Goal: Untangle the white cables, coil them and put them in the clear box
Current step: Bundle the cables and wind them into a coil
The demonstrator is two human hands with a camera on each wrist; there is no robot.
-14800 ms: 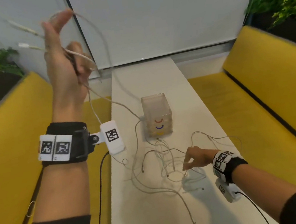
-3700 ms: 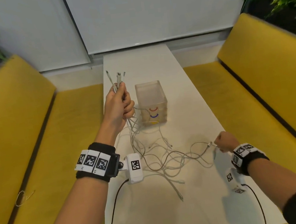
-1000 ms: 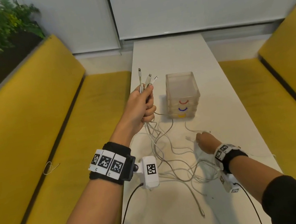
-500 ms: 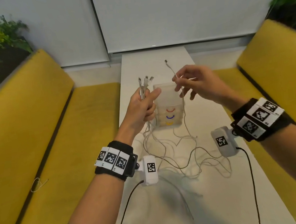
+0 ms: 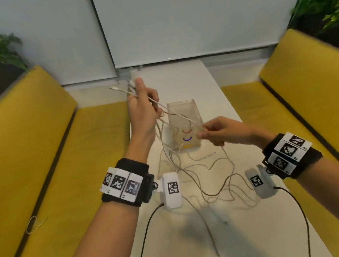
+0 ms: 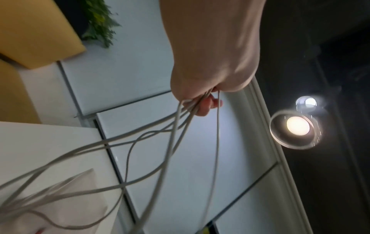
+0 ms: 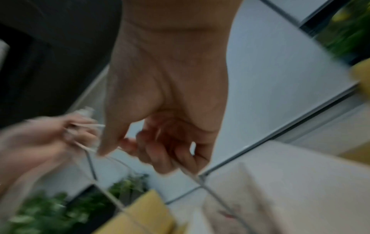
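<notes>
- Since half a second ago: right hand [image 5: 220,131] lowered from beside the raised plugs to the level of the clear box [image 5: 184,124]; left hand [image 5: 142,108] lifted a little higher, plugs now pointing away to the left rather than straight up.
- Left hand: raised above the near-left corner of the clear box, fingers curled tight round a bundle of white cables [image 5: 192,175]; plug ends [image 5: 124,88] sticking out past the fingertips toward the far left.
- From the left wrist view: several strands [image 6: 180,126] leaving the closed fist [image 6: 210,60] and fanning down toward the table and the box.
- Right hand: in front of the box's near wall, thumb and fingertips pinched narrowly on one strand [image 5: 175,112]; other fingers loosely curled below.
- That strand: stretched fairly taut, slanting down from the left hand across the box opening to the right hand.
- Right wrist view blurred; pinch of thumb [image 7: 112,126] against curled fingers visible, thin cable running between.
- Remaining cable: loose tangled loops on the white table [image 5: 264,234] between the two wrists, near the box's front; one long end trailing toward the near edge.
- Clear box: upright at the table's middle, red, blue and yellow curved marks on its near wall; contents hard to tell.
- Yellow benches [image 5: 29,168] on both sides; a small wire loop [image 5: 33,224] lying on the left seat.
</notes>
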